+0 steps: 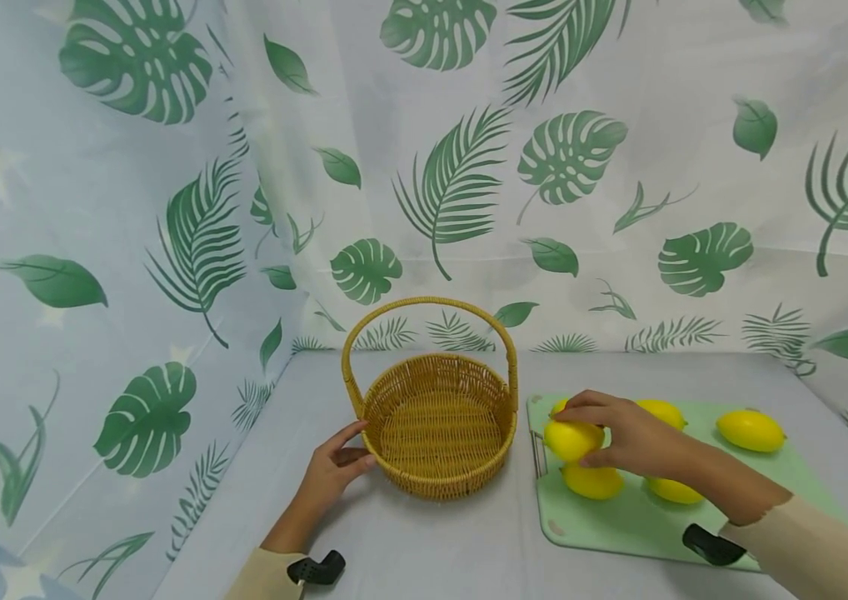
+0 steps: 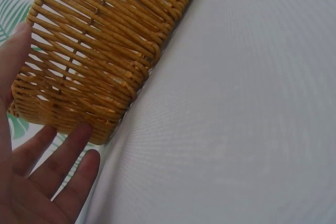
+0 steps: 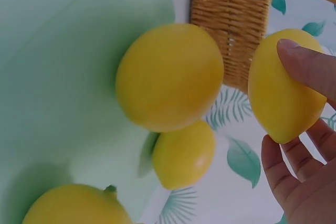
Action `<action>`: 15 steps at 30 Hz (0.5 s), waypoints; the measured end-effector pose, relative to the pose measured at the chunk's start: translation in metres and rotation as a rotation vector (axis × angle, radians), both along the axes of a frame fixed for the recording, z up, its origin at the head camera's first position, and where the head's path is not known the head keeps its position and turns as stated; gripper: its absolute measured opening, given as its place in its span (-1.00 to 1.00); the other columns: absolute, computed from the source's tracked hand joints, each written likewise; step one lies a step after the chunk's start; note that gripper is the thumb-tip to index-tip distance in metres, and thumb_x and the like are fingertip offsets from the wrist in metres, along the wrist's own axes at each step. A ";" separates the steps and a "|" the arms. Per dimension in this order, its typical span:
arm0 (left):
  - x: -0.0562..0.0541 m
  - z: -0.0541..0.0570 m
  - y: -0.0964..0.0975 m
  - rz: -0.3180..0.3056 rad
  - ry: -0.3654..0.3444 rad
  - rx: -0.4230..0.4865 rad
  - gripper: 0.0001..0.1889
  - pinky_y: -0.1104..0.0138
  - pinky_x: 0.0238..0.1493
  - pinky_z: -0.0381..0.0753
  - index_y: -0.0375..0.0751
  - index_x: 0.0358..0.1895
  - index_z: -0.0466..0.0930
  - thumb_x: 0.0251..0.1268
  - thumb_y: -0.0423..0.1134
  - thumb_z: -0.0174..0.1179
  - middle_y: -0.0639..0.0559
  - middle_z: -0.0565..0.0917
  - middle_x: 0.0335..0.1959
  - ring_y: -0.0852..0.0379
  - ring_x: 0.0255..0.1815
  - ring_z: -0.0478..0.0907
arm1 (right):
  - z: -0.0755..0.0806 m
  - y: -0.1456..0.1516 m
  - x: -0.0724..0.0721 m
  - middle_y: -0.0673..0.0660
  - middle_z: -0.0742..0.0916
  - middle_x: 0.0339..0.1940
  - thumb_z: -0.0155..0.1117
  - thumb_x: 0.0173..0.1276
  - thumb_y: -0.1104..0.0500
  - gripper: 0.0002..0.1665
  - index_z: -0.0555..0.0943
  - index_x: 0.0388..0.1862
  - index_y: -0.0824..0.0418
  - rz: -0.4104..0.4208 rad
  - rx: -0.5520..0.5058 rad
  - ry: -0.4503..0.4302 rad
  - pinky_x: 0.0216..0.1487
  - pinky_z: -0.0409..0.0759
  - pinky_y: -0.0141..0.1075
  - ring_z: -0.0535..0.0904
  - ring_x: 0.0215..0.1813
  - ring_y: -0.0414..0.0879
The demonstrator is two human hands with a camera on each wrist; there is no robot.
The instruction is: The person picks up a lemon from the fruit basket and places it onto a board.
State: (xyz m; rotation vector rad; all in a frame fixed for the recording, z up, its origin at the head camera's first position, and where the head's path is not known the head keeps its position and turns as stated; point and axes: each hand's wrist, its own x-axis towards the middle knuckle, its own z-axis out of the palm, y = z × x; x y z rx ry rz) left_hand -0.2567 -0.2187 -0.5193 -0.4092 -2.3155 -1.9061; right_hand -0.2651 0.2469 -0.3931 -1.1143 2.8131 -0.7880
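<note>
My right hand (image 1: 637, 435) holds a yellow lemon (image 1: 571, 440) above the left part of a green cutting board (image 1: 581, 529). In the right wrist view, the thumb presses on one side of this lemon (image 3: 286, 93) and fingertips support its lower end. Beneath it in the head view lies another lemon (image 1: 592, 482), with more around the hand. My left hand (image 1: 330, 477) touches the left side of a round wicker basket (image 1: 439, 487) with an arched handle. Its fingers are extended and spread against the woven wall (image 2: 100, 51) in the left wrist view. Nothing lies inside the basket.
Several other lemons rest on the board, among them one at the right (image 1: 751, 430) and one behind the hand (image 1: 660, 412). A white cloth (image 1: 461, 550) covers the table. Leaf-printed curtains (image 1: 469, 183) stand behind and to the left.
</note>
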 end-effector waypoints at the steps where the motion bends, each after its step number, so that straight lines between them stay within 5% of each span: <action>1: 0.000 0.000 0.000 0.001 -0.001 0.001 -0.35 0.27 -0.13 0.63 -0.23 0.38 0.39 0.18 -0.37 0.38 -0.23 0.44 0.31 -0.03 -0.03 0.64 | 0.000 0.001 0.000 -0.14 0.55 0.11 0.58 0.07 0.12 -0.33 0.60 0.22 -0.02 -0.009 0.000 -0.008 -0.05 0.59 -0.24 0.49 0.05 -0.12; 11: 0.012 0.023 0.005 -0.031 -0.015 -0.001 -0.33 0.29 -0.13 0.63 -0.40 0.37 0.33 0.19 -0.36 0.37 -0.39 0.41 0.28 -0.13 -0.01 0.62 | -0.005 0.020 0.002 -0.10 0.56 0.12 0.58 0.06 0.10 -0.34 0.60 0.20 -0.01 -0.053 0.032 0.039 -0.05 0.61 -0.16 0.51 0.01 -0.12; 15: 0.008 0.018 0.003 -0.023 -0.015 -0.003 -0.34 0.29 -0.14 0.63 -0.37 0.37 0.34 0.20 -0.39 0.36 -0.37 0.41 0.30 -0.15 -0.01 0.62 | -0.005 0.029 0.004 -0.07 0.57 0.12 0.58 0.04 0.11 -0.33 0.61 0.19 0.02 -0.075 0.039 0.083 -0.07 0.61 -0.11 0.52 -0.02 -0.13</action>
